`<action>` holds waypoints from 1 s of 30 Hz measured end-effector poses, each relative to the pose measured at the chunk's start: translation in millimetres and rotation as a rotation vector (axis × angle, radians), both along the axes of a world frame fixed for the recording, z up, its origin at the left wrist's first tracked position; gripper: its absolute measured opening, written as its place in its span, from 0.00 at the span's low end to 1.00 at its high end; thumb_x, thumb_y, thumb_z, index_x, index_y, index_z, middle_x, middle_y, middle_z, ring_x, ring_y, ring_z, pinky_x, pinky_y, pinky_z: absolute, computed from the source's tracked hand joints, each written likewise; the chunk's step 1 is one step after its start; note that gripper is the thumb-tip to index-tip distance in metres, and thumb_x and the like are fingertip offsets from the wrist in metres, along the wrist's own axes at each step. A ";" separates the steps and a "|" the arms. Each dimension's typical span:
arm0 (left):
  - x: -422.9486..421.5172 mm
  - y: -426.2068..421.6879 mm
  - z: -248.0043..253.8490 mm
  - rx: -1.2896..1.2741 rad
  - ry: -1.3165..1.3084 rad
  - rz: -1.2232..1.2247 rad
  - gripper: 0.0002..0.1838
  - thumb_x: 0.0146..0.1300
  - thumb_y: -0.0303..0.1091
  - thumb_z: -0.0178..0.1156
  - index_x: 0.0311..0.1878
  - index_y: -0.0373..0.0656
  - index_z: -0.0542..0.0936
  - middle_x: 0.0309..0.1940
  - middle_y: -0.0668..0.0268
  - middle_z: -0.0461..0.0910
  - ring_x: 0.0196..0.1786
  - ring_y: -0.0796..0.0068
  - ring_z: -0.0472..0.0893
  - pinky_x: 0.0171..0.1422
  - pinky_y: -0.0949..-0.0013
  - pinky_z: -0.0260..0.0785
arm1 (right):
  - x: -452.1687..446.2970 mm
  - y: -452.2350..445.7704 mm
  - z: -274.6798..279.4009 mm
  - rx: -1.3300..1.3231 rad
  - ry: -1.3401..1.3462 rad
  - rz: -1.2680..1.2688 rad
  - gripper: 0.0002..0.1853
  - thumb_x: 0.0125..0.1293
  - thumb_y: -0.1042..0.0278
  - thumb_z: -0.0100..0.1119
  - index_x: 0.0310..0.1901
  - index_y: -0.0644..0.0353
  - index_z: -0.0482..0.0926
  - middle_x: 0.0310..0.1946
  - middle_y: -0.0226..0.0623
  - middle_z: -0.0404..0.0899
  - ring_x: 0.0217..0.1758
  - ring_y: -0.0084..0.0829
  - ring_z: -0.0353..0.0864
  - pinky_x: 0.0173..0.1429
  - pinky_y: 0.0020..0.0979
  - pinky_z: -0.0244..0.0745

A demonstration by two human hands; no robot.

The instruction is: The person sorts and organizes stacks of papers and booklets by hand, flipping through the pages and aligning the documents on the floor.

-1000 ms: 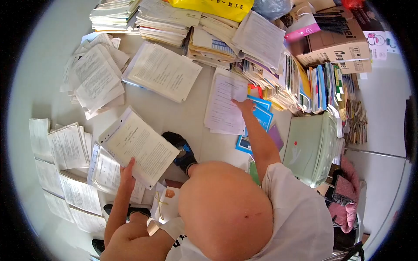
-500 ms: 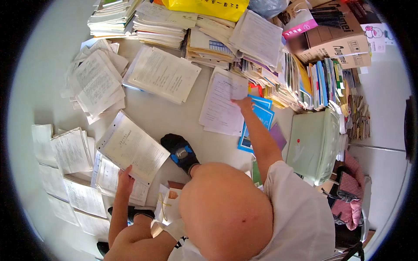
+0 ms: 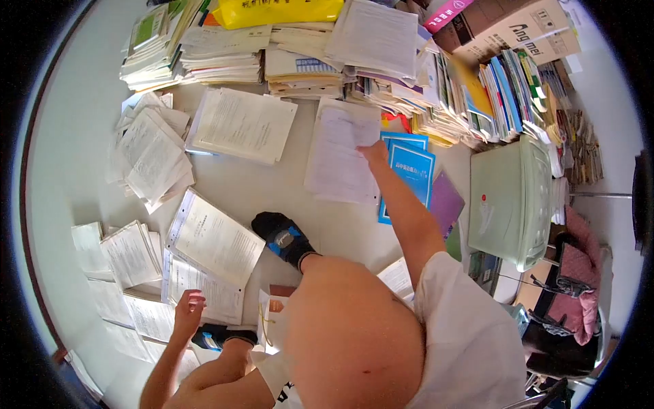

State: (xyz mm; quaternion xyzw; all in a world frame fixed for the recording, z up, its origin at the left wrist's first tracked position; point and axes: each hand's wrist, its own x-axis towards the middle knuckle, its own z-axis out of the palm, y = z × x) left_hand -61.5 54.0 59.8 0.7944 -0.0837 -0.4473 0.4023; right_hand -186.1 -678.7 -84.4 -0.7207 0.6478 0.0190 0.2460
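Note:
My left hand (image 3: 190,308) hovers at the lower edge of a printed sheet stack (image 3: 216,238), its fingers partly curled, with no paper visible in them. Under that stack, more printed pages (image 3: 208,293) show. My right hand (image 3: 372,154) rests at the right edge of a pale sheet pile (image 3: 343,151), fingers bent against the paper; whether it grips a sheet is unclear. Beside it are blue booklets (image 3: 412,174) and a purple one (image 3: 446,199). Another stack of printed sheets (image 3: 244,126) lies between the two areas, farther back.
Loose papers (image 3: 151,153) spread at the left, with rows of sheets (image 3: 129,255) below. Tall paper stacks (image 3: 221,58), a yellow bag (image 3: 276,12) and a cardboard box (image 3: 511,34) line the back. At right is a green bin (image 3: 504,201). My socked foot (image 3: 283,235) is in the middle.
My left hand has let go of the printed stack and drawn back toward me; the stack now lies on the pages below. My right hand stays by the pale pile. The view has shifted.

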 end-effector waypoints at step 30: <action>5.7 -381.7 7.4 -0.600 -0.246 0.216 0.20 0.60 0.26 0.72 0.55 0.36 0.81 0.47 0.61 0.86 0.51 0.70 0.83 0.58 0.66 0.74 | -16.8 146.6 155.0 0.362 -0.942 0.409 0.16 0.62 0.79 0.71 0.52 0.64 0.81 0.47 0.34 0.86 0.49 0.26 0.83 0.55 0.29 0.79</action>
